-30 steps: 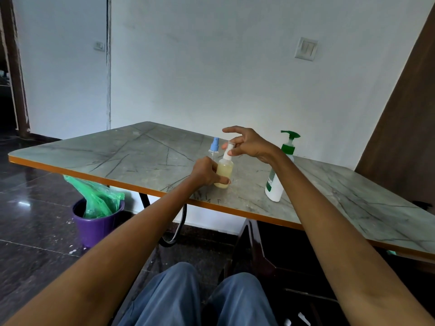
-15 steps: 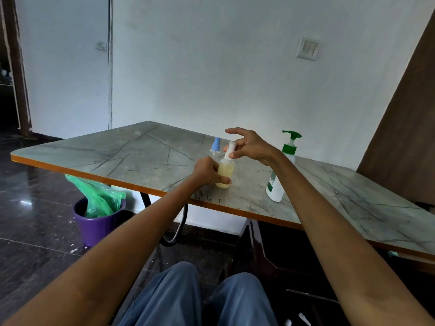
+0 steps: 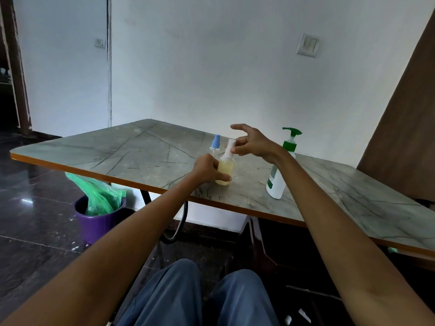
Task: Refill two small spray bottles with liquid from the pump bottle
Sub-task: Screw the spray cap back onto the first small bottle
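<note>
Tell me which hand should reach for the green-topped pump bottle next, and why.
Right. The right hand pinches only the white cap and is the hand nearer the pump bottle, which stands on its side. The left hand grips the yellow spray bottle, steadying it on the table, so it is probably best left there.

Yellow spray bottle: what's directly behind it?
Behind the yellow spray bottle stands a clear spray bottle with a blue cap. The left hand and the yellow bottle cover its lower body, so its fill level can't be seen.

You can read no text here. The pump bottle (image 3: pixel 275 182) carries a green label, perhaps lettered, but it's too blurred.
</note>
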The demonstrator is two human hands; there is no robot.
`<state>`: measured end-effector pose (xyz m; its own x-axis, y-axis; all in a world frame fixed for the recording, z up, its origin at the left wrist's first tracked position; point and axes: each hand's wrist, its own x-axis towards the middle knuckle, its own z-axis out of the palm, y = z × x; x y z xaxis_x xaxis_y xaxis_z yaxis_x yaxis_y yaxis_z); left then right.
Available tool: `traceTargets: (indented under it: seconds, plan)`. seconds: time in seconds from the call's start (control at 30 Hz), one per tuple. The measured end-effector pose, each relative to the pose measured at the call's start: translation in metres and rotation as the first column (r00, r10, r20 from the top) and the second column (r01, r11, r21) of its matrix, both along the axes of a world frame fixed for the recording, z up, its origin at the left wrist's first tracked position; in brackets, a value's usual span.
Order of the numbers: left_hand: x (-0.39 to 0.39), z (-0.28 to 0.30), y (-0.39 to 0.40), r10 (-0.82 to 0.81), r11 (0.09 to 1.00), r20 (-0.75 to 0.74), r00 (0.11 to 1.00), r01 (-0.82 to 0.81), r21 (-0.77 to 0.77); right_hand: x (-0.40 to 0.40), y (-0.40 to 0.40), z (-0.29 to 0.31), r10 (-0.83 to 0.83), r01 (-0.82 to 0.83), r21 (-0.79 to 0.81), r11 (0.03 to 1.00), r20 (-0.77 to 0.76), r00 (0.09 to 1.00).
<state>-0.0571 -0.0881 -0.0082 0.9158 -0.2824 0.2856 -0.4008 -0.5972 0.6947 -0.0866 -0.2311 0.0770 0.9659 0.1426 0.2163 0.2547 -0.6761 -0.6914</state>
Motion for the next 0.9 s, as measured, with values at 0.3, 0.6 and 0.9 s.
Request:
traceTargets:
  seconds: [0.3,0.6,0.9]
  plan:
    - [0.001,0.000,-0.001,0.002,1.000,-0.006,1.000,-0.002,-0.007,0.004,0.004,-0.010,-0.073,0.071,0.064,0.995,0.030,0.997]
    - [0.002,0.001,-0.001,0.004,1.000,-0.017,1.000,-0.004,-0.004,0.005,0.008,-0.009,-0.069,0.069,0.028,0.997,0.006,0.998]
    - [0.005,-0.002,-0.002,0.009,1.000,0.019,1.000,-0.009,0.001,0.006,0.006,-0.018,-0.127,0.121,0.068,0.990,0.099,0.987]
